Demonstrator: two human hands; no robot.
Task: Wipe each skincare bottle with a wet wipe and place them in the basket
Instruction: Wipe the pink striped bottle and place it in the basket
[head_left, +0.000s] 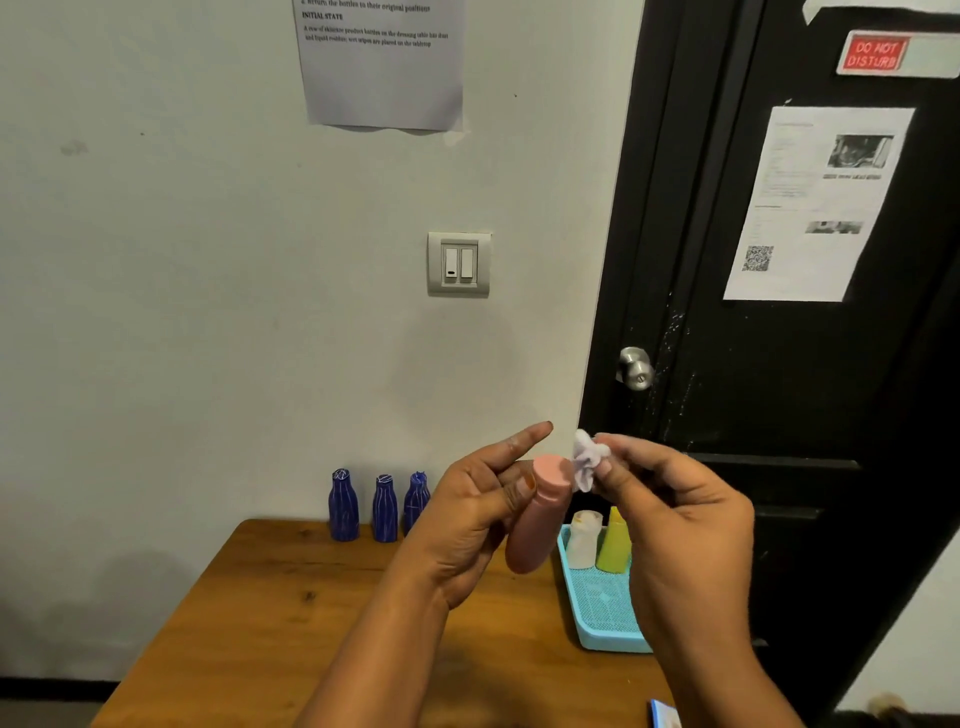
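While the left hand (467, 514) holds the pink plastic tube-shaped bottle (540, 514) in the air, thumb and lower fingers curled around its body and the index finger stretched away, the cap end is free for cleaning. The right hand (675, 519) pinches a small crumpled white wet wipe (586, 460) against that cap. Just below, the light blue plastic mesh basket (597, 623) on the brown wooden table (311, 623) already carries a white bottle (583, 540) and a yellow bottle (614, 543). Three dark blue ribbed bottles (384, 506) wait by the wall, probably not yet wiped.
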